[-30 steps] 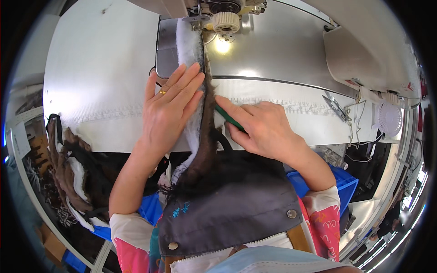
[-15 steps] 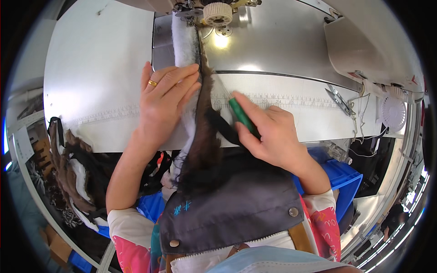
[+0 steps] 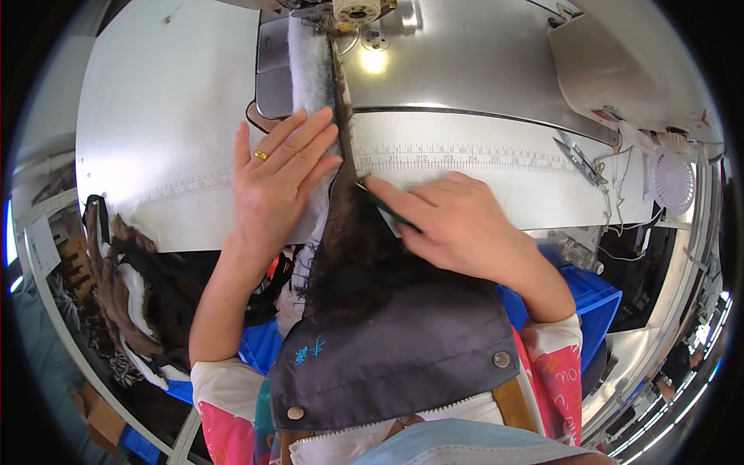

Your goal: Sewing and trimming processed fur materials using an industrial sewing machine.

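Observation:
A strip of white fur (image 3: 310, 74) and dark brown fur (image 3: 341, 209) are laid together, running from the sewing machine (image 3: 329, 19) down over the table edge to my lap. My left hand (image 3: 280, 170) lies flat on the white fur, its fingers stretched toward the seam between the two furs; a gold ring is on one finger. My right hand (image 3: 457, 225) is closed round a green-handled awl (image 3: 395, 211), mostly hidden under the palm. Its thin tip and my index finger reach the edge of the brown fur.
The white table carries a printed ruler scale (image 3: 434, 160). Thread snips (image 3: 580, 159) and loose cord lie at the right, near a small white fan (image 3: 672, 186). Fur pieces (image 3: 128, 294) hang at the left. A blue bin (image 3: 593, 310) stands below the table at the right.
My right hand has drawn down and left, bringing the awl from above the ruler to the brown fur's edge. My left hand has flattened more on the white fur.

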Demonstrator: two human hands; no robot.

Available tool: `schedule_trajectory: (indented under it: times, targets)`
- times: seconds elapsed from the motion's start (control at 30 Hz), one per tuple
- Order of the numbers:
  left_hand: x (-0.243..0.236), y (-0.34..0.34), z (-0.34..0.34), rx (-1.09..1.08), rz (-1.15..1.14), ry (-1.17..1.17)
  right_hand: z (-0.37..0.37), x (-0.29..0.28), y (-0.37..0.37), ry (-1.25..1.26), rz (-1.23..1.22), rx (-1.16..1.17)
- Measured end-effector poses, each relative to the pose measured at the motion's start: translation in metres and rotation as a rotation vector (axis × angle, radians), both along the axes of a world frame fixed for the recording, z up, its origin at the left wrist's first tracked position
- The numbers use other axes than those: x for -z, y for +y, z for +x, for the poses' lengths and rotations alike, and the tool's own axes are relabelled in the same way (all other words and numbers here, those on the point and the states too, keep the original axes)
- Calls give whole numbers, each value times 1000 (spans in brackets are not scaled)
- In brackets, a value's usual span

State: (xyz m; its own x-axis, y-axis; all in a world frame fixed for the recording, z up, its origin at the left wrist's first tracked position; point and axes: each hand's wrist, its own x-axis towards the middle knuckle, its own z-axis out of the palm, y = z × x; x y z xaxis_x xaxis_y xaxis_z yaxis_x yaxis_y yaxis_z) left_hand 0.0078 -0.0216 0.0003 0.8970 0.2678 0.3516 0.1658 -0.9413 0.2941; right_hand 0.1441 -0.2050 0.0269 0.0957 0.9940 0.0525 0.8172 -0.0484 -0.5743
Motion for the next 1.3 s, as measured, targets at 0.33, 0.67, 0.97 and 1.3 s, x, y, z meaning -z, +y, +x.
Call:
schedule_trajectory:
  times: [0.33,0.67,0.97,1.3]
  targets:
    - [2,-2,-1,-27,-24,-10,-3,23,9,-200,160,364]
    - [4,0,0,-21,-51,-25,-17,21,21,-266,106,170]
    - [-2,-4,0,-7,4,34,4,4,-8,-194,83,-12]
    - [2,-2,-1,1,-10,-19,41,22,49,-179,329,175]
